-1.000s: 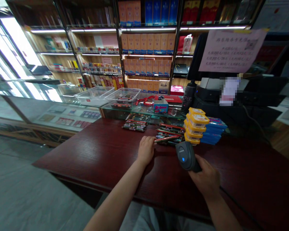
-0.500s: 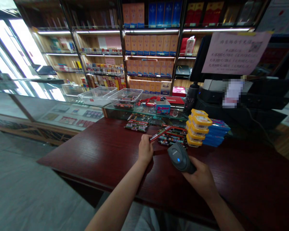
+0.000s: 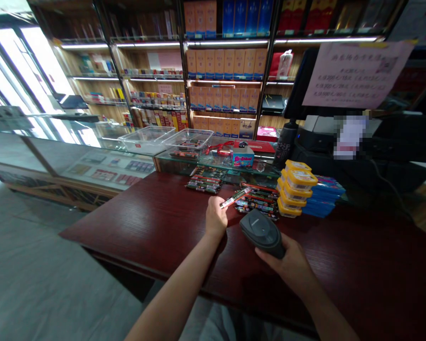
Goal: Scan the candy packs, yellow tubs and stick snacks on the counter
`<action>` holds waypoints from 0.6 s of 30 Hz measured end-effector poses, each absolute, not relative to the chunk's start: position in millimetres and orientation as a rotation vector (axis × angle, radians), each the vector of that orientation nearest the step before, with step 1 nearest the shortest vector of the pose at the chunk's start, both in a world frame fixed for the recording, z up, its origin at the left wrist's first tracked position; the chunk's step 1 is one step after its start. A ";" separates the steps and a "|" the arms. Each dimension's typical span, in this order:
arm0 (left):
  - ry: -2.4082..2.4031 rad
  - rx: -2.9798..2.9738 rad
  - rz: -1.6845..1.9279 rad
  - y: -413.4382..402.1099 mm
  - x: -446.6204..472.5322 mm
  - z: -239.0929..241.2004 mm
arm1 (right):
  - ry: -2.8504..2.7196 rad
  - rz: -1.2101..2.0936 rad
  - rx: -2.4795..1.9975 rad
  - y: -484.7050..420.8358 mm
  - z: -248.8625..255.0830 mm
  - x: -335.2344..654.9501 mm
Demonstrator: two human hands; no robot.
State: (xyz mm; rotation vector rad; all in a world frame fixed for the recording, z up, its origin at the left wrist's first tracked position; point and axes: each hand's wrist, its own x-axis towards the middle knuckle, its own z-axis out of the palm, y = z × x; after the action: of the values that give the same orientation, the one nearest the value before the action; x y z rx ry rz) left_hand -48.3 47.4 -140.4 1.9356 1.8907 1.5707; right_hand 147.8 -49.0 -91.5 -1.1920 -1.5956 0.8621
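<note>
My left hand (image 3: 216, 218) is closed round the lower end of a slim, stick-shaped packet (image 3: 236, 197). The packet slants up to the right and shows a pale printed strip. In my right hand (image 3: 294, 261) is a dark grey handheld barcode scanner (image 3: 261, 231), its head tilted toward the packet without touching it. Just behind the scanner lies a pile of similar slim packets (image 3: 257, 203). A smaller pile of packets (image 3: 203, 183) rests farther left on the dark red desk (image 3: 142, 222).
Right of the packets stand stacked yellow-lidded tubs (image 3: 295, 192) beside a stack of blue packs (image 3: 324, 198). Behind is a glass shelf with clear plastic bins (image 3: 188, 138) and a small box (image 3: 243, 157). A monitor (image 3: 303, 85) and a dark bottle (image 3: 286, 142) stand at the right.
The packet in my left hand has turned, showing more of its pale strip. The scanner has shifted slightly left, and its blue light no longer shows.
</note>
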 end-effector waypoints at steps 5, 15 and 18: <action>1.881 1.924 1.569 47.1 -48.7 -139.0 | -1.627 0.873 -1.226 -50.5 -88.9 147.0; 1.803 1.990 1.557 49.5 -49.7 -142.6 | -1.964 0.286 -1.464 -35.5 -107.3 177.8; 1.826 1.974 1.496 55.0 -53.6 -140.9 | -2.049 -0.036 -1.456 -31.9 -118.5 188.7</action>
State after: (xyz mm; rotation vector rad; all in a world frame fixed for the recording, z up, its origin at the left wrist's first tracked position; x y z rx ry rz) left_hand -53.6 55.0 -140.9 1.9738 1.8258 1.4963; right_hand 188.7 -31.9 -118.5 -1.4564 -2.0489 -0.0363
